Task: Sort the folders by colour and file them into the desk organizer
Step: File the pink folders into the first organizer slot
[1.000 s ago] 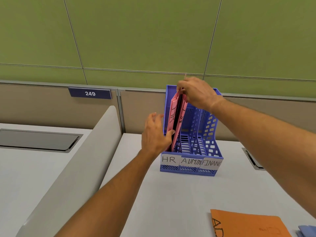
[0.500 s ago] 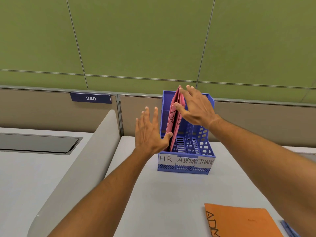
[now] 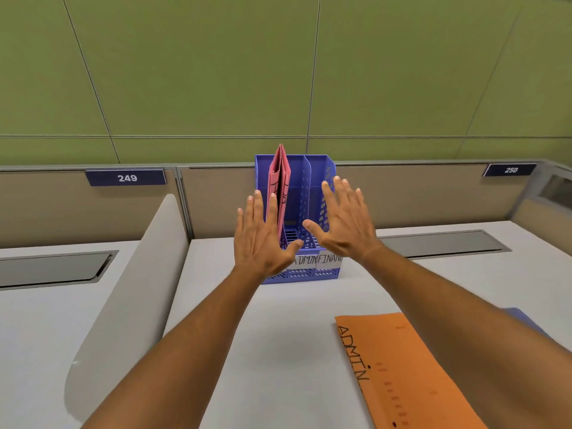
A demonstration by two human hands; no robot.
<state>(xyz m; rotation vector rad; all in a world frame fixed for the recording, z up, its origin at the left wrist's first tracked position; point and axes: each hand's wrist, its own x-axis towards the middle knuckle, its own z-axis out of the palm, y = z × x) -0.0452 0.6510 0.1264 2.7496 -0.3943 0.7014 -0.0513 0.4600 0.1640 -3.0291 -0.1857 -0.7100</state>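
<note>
A blue three-slot desk organizer [image 3: 312,178] stands at the back of the desk; its front labels show ADMIN and FINANC, and the left label is hidden by my left hand. Pink folders [image 3: 280,181] stand upright in its left slot. The middle and right slots hold nothing I can see. My left hand [image 3: 263,239] hovers in front of the organizer's left side with fingers straight and spread. My right hand [image 3: 343,218] is spread flat in front of its right side, holding nothing. An orange folder [image 3: 399,373] marked ADMIN lies flat on the desk at the lower right.
A blue folder [image 3: 523,320] shows partly under my right forearm, beside the orange one. A grey curved divider [image 3: 130,305] separates this desk from the left one. Partition panels with plates 249 [image 3: 127,178] and 250 [image 3: 510,170] run behind. A recessed grey cable tray [image 3: 439,246] sits at the right.
My right hand let go of the pink folders and drew back to the right, opening flat. My left hand came off the organizer's side. The pink folders stay in the left slot.
</note>
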